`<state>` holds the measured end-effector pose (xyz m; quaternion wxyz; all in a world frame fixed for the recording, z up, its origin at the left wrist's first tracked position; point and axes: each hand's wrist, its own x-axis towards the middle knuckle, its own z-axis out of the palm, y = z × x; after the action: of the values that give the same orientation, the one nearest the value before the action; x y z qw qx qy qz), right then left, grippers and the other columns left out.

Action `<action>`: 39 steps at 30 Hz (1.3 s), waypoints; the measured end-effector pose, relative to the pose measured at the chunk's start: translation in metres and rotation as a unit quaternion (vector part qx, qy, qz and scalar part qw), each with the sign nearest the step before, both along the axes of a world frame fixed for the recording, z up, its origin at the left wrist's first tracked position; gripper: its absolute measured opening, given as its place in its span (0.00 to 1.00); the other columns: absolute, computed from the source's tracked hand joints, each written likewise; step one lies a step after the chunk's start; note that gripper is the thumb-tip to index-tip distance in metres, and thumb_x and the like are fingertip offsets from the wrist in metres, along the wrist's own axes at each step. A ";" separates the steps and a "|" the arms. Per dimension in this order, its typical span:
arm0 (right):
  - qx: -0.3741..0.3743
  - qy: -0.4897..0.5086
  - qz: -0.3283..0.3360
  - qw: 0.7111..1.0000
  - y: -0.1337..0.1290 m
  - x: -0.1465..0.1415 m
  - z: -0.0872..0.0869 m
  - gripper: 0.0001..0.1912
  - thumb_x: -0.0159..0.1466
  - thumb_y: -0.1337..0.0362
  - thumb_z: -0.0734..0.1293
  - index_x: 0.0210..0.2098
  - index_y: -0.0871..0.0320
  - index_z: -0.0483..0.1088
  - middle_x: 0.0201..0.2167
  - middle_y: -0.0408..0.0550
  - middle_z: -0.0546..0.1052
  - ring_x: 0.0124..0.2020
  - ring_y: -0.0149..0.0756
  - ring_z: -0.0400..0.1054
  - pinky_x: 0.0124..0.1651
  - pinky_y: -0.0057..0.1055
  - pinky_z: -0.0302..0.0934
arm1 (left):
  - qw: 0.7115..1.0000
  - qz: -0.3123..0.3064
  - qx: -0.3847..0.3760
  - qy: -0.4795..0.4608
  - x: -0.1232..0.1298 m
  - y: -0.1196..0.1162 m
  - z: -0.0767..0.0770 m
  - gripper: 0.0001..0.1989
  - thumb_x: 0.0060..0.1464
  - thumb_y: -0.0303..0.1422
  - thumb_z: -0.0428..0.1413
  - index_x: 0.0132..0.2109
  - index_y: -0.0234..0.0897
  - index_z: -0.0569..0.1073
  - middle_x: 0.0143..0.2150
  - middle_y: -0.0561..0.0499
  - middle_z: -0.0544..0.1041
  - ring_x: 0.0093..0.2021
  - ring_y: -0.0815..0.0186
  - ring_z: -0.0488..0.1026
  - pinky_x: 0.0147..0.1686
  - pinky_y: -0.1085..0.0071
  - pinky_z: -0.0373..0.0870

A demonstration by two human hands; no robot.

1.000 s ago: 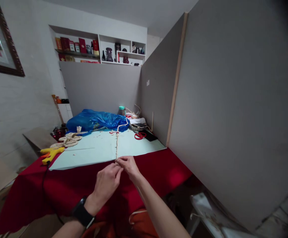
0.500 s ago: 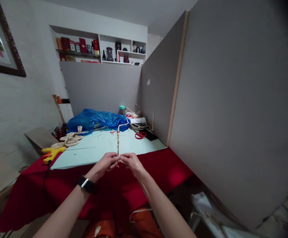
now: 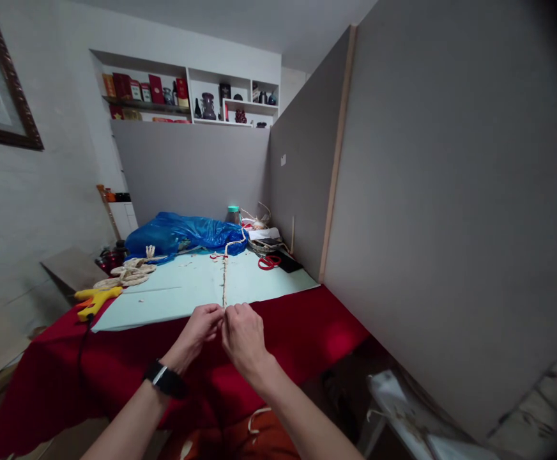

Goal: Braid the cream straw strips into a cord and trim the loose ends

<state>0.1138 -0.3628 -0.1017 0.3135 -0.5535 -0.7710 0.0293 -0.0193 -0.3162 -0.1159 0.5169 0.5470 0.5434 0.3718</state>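
Observation:
A thin pale braided cord point(image 3: 225, 281) runs from the far side of the table straight toward me. Its near end is between the fingers of both my hands. My left hand point(image 3: 205, 324), with a black watch on the wrist, pinches the cord from the left. My right hand point(image 3: 244, 335) is closed at the same spot, its knuckles turned up and hiding the fingertips. The two hands nearly touch at the front edge of a pale green mat point(image 3: 158, 300). Farther up, a red tie point(image 3: 218, 256) lies at the cord.
A yellow glue gun point(image 3: 97, 300) and coiled pale braids point(image 3: 129, 273) lie on the left. Red-handled scissors point(image 3: 269, 262) rest at right. A blue plastic bag point(image 3: 183, 231) and a basket point(image 3: 265, 245) stand behind. Grey partitions point(image 3: 302, 172) close off back and right.
My right hand has rolled over, its back now facing up, while staying at the cord's near end. Both hands are slightly lower in view, and the whole view has shifted a little.

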 end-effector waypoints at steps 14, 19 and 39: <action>-0.077 0.172 0.059 0.980 0.020 0.022 0.005 0.16 0.72 0.56 0.63 0.52 0.60 0.71 0.46 0.51 0.77 0.44 0.40 0.73 0.48 0.42 0.68 | 0.999 0.008 0.011 -0.051 -0.008 -0.008 -0.003 0.17 0.63 0.38 0.57 0.56 0.36 0.72 0.54 0.44 0.76 0.47 0.58 0.77 0.44 0.56 0.77; -0.176 0.237 0.112 0.949 0.045 0.006 -0.009 0.17 0.69 0.58 0.67 0.54 0.60 0.70 0.51 0.51 0.75 0.46 0.42 0.73 0.46 0.42 0.72 | 0.999 0.007 0.019 0.034 -0.008 -0.014 0.001 0.17 0.63 0.38 0.57 0.56 0.36 0.72 0.54 0.44 0.76 0.47 0.58 0.77 0.44 0.56 0.77; -0.242 0.403 0.085 0.879 0.035 0.011 -0.016 0.16 0.69 0.58 0.68 0.52 0.59 0.72 0.54 0.50 0.74 0.49 0.44 0.72 0.48 0.42 0.71 | 0.958 0.025 0.140 0.249 0.001 -0.032 -0.004 0.15 0.63 0.38 0.57 0.53 0.35 0.74 0.51 0.46 0.78 0.44 0.59 0.78 0.42 0.58 0.78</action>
<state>0.1245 -0.3280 -0.1177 0.4499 -0.4845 -0.5911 0.4620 -0.0181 -0.3487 -0.1204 0.2735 0.6757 0.6110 0.3088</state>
